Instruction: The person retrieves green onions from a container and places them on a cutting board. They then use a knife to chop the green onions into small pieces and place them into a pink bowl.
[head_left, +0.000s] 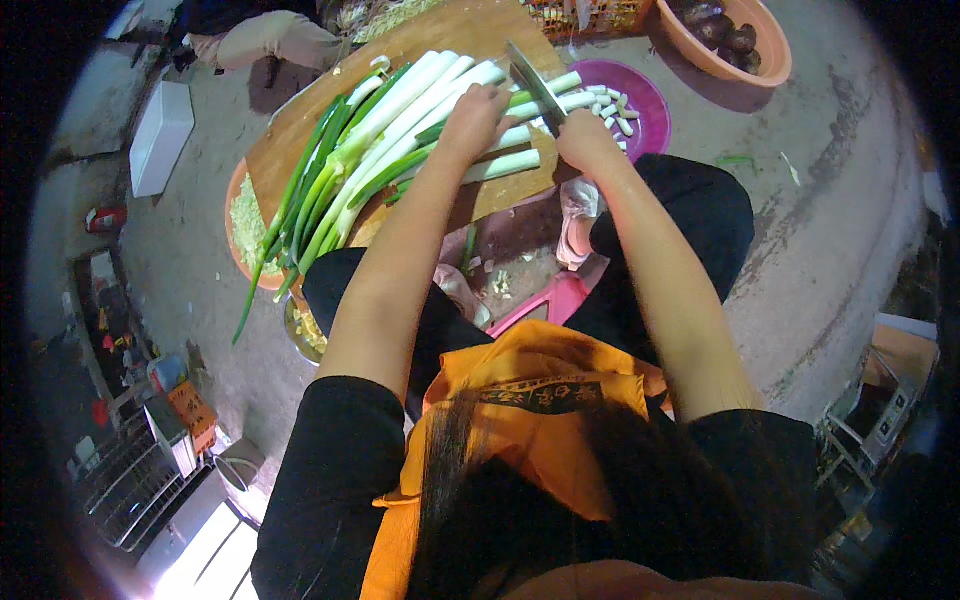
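Note:
Several long green onions (409, 112) with thick white stems lie across a wooden board (472, 34) in front of me. My left hand (476, 120) curls over the stalks and holds them near their white ends. In my right hand (589, 142) is the handle of a knife (534, 82), its broad metal blade angled over the white ends. To the right of the blade, short cut white pieces (619, 114) lie in a magenta plastic basin (656, 105). The basin sits partly under the board's right edge. My right fist hides the knife's handle.
An orange basin (776, 56) of dark round items stands at the upper right. Chopped pale-green vegetable fills another basin (231, 217) by the board's left edge, near a metal bowl (291, 341). A white box (161, 139) stands left. A pink plastic stool (551, 300) is between my legs.

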